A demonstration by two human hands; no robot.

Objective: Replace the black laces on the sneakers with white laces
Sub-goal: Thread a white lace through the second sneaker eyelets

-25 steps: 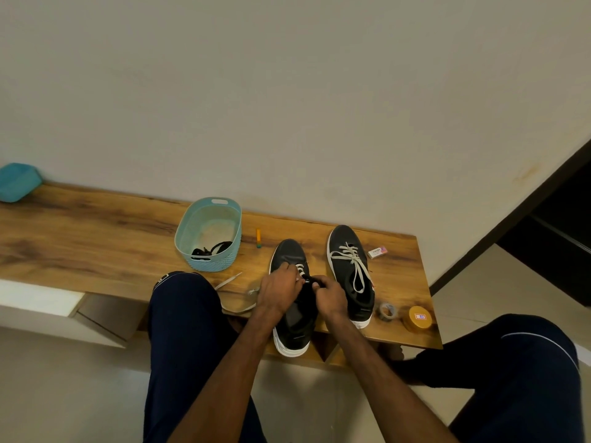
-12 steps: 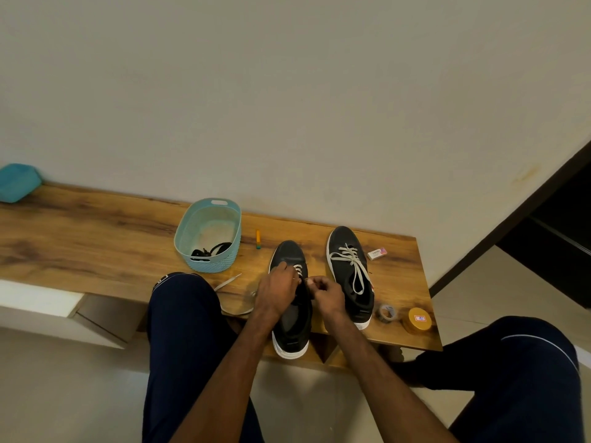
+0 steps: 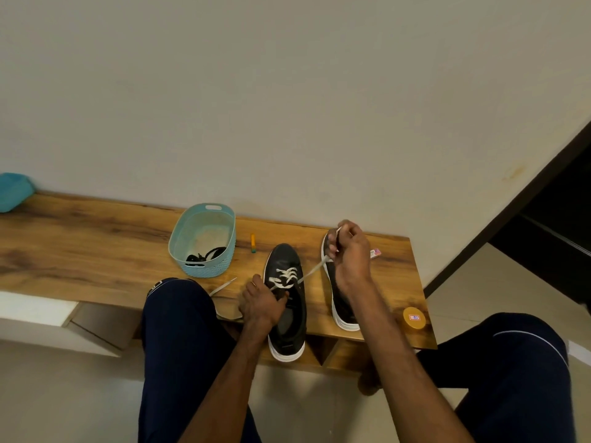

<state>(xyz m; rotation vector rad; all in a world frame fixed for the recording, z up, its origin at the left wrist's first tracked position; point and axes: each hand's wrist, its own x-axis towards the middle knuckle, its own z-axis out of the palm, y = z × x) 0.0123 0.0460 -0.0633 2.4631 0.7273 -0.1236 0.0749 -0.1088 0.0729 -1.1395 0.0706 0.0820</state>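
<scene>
Two black sneakers with white soles stand on the wooden bench (image 3: 96, 251). The left sneaker (image 3: 289, 318) carries a white lace (image 3: 287, 276) crossed through its front eyelets. My left hand (image 3: 260, 302) grips that sneaker at its left side by the eyelets. My right hand (image 3: 350, 254) is raised over the right sneaker (image 3: 340, 310) and pinches one end of the white lace, drawn taut from the left sneaker up to the right. The other lace end (image 3: 224, 286) lies loose on the bench by my knee. Black laces (image 3: 204, 254) lie in a light blue basket (image 3: 204, 238).
An orange and green marker (image 3: 253, 243) lies behind the left sneaker. A round yellow tin (image 3: 414, 318) sits near the bench's right front corner, a small pink packet (image 3: 374, 252) behind my right hand. A blue object (image 3: 12, 191) rests at the far left. My knees flank the bench.
My right hand left the left sneaker's eyelets and rose up and to the right, pulling the white lace end out taut. My left hand stayed on the sneaker.
</scene>
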